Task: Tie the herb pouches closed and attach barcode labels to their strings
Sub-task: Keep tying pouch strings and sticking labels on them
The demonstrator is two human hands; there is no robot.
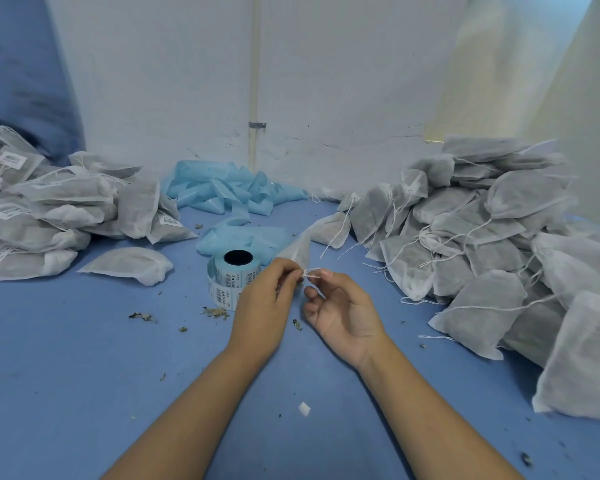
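Note:
A white herb pouch (300, 245) stands tilted just beyond my hands, its white string (311, 271) stretched between them. My left hand (265, 296) pinches the string close to the pouch neck. My right hand (340, 306) pinches the other end between thumb and forefinger, its other fingers loosely curled. A roll of barcode labels (232, 275) on blue backing sits right behind my left hand. Pouches with loose strings are heaped at the right (492, 237). Labelled pouches are piled at the left (49, 209).
The blue table surface (84, 358) carries herb crumbs (215, 311) and a small white scrap (304, 408). Crumpled blue label backing (222, 192) lies at the back centre against a white wall. One pouch (132, 265) lies alone left of the roll.

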